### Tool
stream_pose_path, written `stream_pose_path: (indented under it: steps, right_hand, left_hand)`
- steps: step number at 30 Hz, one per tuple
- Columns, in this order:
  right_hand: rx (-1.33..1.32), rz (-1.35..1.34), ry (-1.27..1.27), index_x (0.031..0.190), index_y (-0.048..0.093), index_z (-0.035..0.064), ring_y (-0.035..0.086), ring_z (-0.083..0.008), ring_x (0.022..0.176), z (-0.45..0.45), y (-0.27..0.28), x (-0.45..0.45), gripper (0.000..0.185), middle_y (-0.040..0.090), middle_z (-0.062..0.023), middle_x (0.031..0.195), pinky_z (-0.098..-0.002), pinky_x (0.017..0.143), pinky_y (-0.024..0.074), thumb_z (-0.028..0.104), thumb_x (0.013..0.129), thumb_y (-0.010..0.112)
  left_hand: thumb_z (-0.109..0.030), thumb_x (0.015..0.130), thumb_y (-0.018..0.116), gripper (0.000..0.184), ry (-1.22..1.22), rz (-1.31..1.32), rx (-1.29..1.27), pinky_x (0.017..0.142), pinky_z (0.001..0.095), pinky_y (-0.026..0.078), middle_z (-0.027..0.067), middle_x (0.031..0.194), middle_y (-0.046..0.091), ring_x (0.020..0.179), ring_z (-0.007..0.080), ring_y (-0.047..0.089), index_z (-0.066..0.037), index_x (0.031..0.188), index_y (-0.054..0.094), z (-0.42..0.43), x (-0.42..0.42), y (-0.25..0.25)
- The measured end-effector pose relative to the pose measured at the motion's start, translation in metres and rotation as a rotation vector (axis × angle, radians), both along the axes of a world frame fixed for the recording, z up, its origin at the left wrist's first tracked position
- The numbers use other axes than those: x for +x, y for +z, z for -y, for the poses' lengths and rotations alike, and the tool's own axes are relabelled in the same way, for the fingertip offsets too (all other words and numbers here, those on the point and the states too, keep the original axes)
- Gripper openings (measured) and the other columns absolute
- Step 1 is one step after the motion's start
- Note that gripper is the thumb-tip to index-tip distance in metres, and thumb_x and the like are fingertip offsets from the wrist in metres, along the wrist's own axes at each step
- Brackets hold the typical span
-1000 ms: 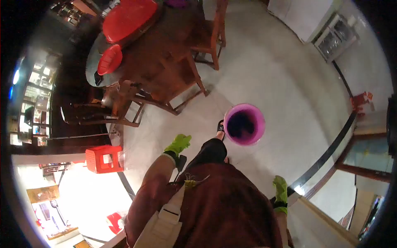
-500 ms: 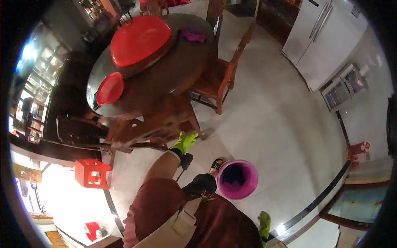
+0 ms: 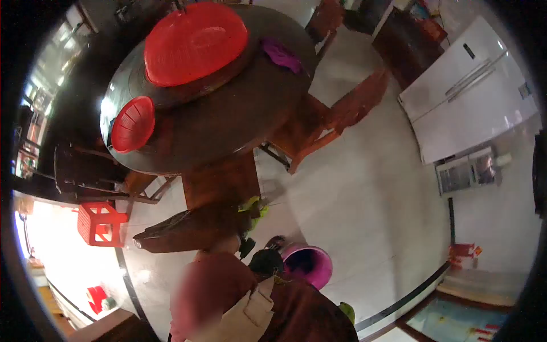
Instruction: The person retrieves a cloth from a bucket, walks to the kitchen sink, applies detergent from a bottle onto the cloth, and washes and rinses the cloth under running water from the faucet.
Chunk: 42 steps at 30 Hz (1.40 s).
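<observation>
My left hand (image 3: 253, 212), in a yellow-green glove, is closed around the right end of the backrest of a wooden chair (image 3: 188, 231). This chair's brown seat reaches under the edge of a round dark table (image 3: 211, 134). My right hand (image 3: 346, 312), in a similar glove, shows only as a sliver beside my dark red shirt. Its fingers are hidden. A pink bucket (image 3: 322, 268) with something dark inside stands by my foot.
On the table are a large red cover (image 3: 196, 45), a smaller red basket (image 3: 133, 124) and a purple cloth (image 3: 280, 55). Another wooden chair (image 3: 319, 128) stands at the right. A red stool (image 3: 101, 223) is at the left, a white refrigerator (image 3: 467, 91) at the far right.
My view has shifted and turned. The chair's backrest now shows broadside, nearer my body, with my left hand on it. My right hand has slipped mostly out of sight behind my shirt.
</observation>
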State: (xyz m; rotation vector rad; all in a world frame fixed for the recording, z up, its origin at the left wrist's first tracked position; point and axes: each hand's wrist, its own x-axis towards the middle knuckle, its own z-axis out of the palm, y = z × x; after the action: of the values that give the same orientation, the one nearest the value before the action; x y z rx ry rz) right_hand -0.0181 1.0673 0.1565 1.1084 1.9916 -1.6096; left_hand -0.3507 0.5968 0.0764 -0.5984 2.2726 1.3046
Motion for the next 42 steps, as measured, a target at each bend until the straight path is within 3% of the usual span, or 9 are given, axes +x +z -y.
stream_pose_path:
  steps: [18, 26, 27, 29, 30, 33, 37, 39, 42]
  right_hand:
    - [0.035, -0.027, 0.048, 0.119, 0.054, 0.0058, 0.052, -0.0130, 0.083, -0.009, 0.006, -0.033, 0.052, 0.057, -0.0044, 0.096, -0.0285, 0.073, 0.0454, 0.049, 0.090, 0.054]
    - [0.075, -0.054, 0.111, 0.117, 0.055, 0.0062, 0.052, -0.0126, 0.079, -0.050, -0.020, -0.015, 0.050, 0.057, -0.0036, 0.092, -0.0284, 0.069, 0.0462, 0.048, 0.091, 0.053]
    - [0.087, -0.067, 0.135, 0.116, 0.055, 0.0062, 0.052, -0.0126, 0.078, -0.062, -0.026, -0.019, 0.049, 0.057, -0.0035, 0.091, -0.0284, 0.069, 0.0462, 0.048, 0.091, 0.053]
    - [0.068, -0.068, 0.156, 0.117, 0.055, 0.0061, 0.052, -0.0130, 0.081, -0.082, -0.033, -0.031, 0.048, 0.056, -0.0037, 0.093, -0.0291, 0.070, 0.0457, 0.046, 0.091, 0.054]
    - [0.043, -0.062, 0.139, 0.118, 0.054, 0.0060, 0.051, -0.0135, 0.083, -0.093, -0.033, -0.045, 0.048, 0.056, -0.0041, 0.096, -0.0297, 0.072, 0.0450, 0.045, 0.090, 0.054]
    - [-0.023, -0.055, 0.105, 0.122, 0.052, 0.0056, 0.050, -0.0149, 0.091, -0.128, -0.044, -0.085, 0.047, 0.054, -0.0050, 0.104, -0.0316, 0.079, 0.0431, 0.040, 0.089, 0.056]
    - [-0.084, -0.046, 0.082, 0.126, 0.048, 0.0052, 0.048, -0.0168, 0.102, -0.166, -0.055, -0.139, 0.048, 0.051, -0.0063, 0.115, -0.0341, 0.087, 0.0405, 0.033, 0.088, 0.058]
    - [-0.088, -0.032, 0.060, 0.129, 0.047, 0.0049, 0.047, -0.0177, 0.107, -0.178, -0.058, -0.164, 0.049, 0.049, -0.0069, 0.120, -0.0354, 0.091, 0.0392, 0.029, 0.087, 0.060]
    - [-0.086, -0.001, 0.019, 0.132, 0.044, 0.0046, 0.045, -0.0191, 0.115, -0.199, -0.056, -0.190, 0.052, 0.047, -0.0078, 0.128, -0.0373, 0.098, 0.0372, 0.024, 0.087, 0.062]
  left_hand:
    - [-0.034, 0.083, 0.068, 0.039, 0.000, -0.198, -0.157, 0.062, 0.0330, 0.048, 0.0103, 0.088, 0.064, 0.070, 0.0160, 0.058, 0.001, 0.100, 0.061, -0.022, -0.003, 0.005]
    - [-0.034, 0.082, 0.068, 0.040, -0.070, -0.685, -0.713, 0.062, 0.0332, 0.048, 0.0110, 0.087, 0.064, 0.068, 0.0165, 0.058, 0.001, 0.100, 0.061, -0.066, 0.043, 0.020]
    - [-0.034, 0.082, 0.068, 0.040, -0.062, -0.673, -0.732, 0.062, 0.0332, 0.048, 0.0110, 0.087, 0.064, 0.068, 0.0165, 0.058, 0.001, 0.100, 0.061, -0.061, 0.038, 0.020]
    - [-0.036, 0.080, 0.067, 0.038, 0.078, 0.292, -0.027, 0.051, 0.0389, 0.049, 0.0136, 0.075, 0.063, 0.056, 0.0248, 0.058, -0.001, 0.093, 0.064, -0.037, 0.025, 0.004]
    - [-0.039, 0.077, 0.068, 0.046, 0.181, 0.405, 0.159, 0.053, 0.0391, 0.048, 0.0160, 0.072, 0.062, 0.058, 0.0260, 0.059, 0.003, 0.095, 0.064, -0.035, 0.036, -0.054]
    - [-0.041, 0.077, 0.067, 0.048, 0.012, 0.317, -0.007, 0.051, 0.0382, 0.047, 0.0169, 0.069, 0.060, 0.056, 0.0268, 0.057, 0.004, 0.094, 0.063, -0.068, 0.045, -0.043]
    - [-0.049, 0.077, 0.060, 0.054, -0.570, 0.107, -0.116, 0.072, 0.0453, 0.048, 0.0221, 0.092, 0.064, 0.082, 0.0346, 0.062, 0.001, 0.098, 0.064, -0.127, 0.005, -0.007]
    - [-0.052, 0.078, 0.057, 0.053, -0.319, 0.052, -0.134, 0.072, 0.0471, 0.045, 0.0220, 0.086, 0.063, 0.082, 0.0327, 0.062, -0.003, 0.093, 0.066, -0.162, -0.019, -0.010]
    - [-0.052, 0.079, 0.055, 0.052, -0.481, -0.043, -0.201, 0.074, 0.0476, 0.045, 0.0215, 0.090, 0.064, 0.089, 0.0352, 0.061, -0.002, 0.092, 0.066, -0.183, -0.055, -0.021]
